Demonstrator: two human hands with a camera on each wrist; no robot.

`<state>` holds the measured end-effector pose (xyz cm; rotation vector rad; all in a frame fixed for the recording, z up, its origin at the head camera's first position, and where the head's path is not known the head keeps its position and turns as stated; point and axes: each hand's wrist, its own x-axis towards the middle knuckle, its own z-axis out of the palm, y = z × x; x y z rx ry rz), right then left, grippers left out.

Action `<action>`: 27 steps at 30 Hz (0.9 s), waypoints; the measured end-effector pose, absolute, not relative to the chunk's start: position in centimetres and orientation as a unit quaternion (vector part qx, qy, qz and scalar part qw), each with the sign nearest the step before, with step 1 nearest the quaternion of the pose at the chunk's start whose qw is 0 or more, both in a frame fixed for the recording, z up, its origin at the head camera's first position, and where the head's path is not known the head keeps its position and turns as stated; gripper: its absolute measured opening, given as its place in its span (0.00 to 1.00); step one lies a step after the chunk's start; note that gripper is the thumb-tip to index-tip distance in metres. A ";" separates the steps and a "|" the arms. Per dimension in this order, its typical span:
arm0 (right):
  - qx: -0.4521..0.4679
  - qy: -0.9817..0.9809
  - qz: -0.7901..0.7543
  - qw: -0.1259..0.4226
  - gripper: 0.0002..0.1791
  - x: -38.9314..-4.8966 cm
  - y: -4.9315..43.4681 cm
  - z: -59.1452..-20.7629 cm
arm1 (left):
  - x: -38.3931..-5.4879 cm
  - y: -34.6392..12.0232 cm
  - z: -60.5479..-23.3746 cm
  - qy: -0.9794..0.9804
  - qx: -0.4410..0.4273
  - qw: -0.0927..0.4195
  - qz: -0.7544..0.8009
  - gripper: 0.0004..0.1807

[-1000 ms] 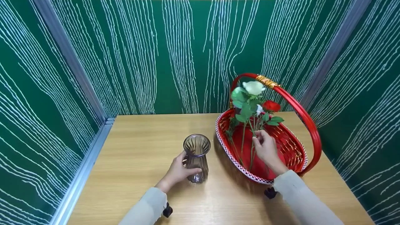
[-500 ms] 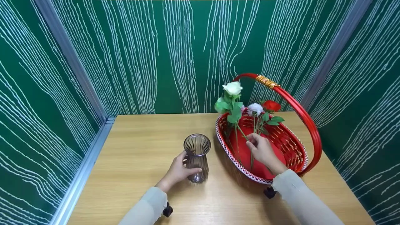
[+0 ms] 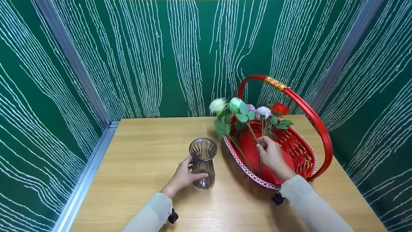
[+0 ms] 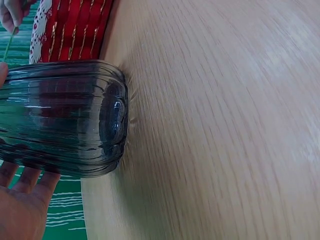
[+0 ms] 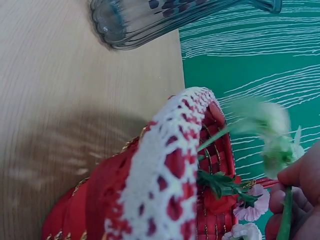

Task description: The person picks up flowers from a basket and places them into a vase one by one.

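Note:
In the head view my left hand (image 3: 183, 176) grips the lower side of a grey, ribbed glass vase (image 3: 203, 166), thumb in front. The vase stands upright on the table, and its flared mouth shows no flower inside. Over the red basket (image 3: 286, 151), my right hand (image 3: 273, 156) pinches the green stem of a pale green rose (image 3: 235, 104), which leans left. A white rose (image 3: 218, 105), blurred, tips out over the basket's left rim. In the right wrist view the pinched stem (image 5: 286, 215) passes between thumb and fingers.
Inside the basket stand a red flower (image 3: 280, 109), a white carnation (image 3: 263, 112) and a pink carnation (image 5: 254, 202). The tall red handle (image 3: 309, 112) arches over its right side. Green panels with white lines (image 3: 180, 58) enclose the wooden table (image 3: 138, 161).
The white rose has swung left and down, out past the basket rim. The right hand has shifted slightly left while holding a stem. The left hand and vase have stayed still.

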<state>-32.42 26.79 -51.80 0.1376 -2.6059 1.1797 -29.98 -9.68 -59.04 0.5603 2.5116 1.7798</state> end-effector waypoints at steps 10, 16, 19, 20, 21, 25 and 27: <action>0.052 -0.887 0.429 0.160 0.11 -32.5 26.3 -51.0 | -29.9 -9.7 -59.2 0.804 0.173 0.005 0.569 0.49; 0.053 -0.876 0.451 0.163 0.10 -32.4 25.5 -50.2 | -29.9 -9.6 -59.2 0.806 0.173 0.002 0.566 0.47; 0.048 -0.873 0.459 0.159 0.10 -32.5 25.1 -49.8 | -30.0 -9.6 -59.2 0.808 0.174 0.001 0.564 0.47; 0.047 -0.871 0.463 0.157 0.10 -32.5 24.9 -49.7 | -30.0 -9.6 -59.2 0.809 0.173 0.002 0.562 0.47; 0.046 -0.869 0.468 0.156 0.10 -32.5 24.8 -49.6 | -30.0 -9.6 -59.2 0.808 0.176 0.001 0.563 0.47; 0.051 -0.856 0.491 0.153 0.10 -32.6 24.1 -49.1 | -30.0 -9.6 -59.1 0.807 0.171 0.008 0.566 0.48; 0.058 -0.849 0.502 0.155 0.10 -32.7 23.7 -48.9 | -30.0 -9.6 -59.1 0.806 0.169 0.011 0.567 0.48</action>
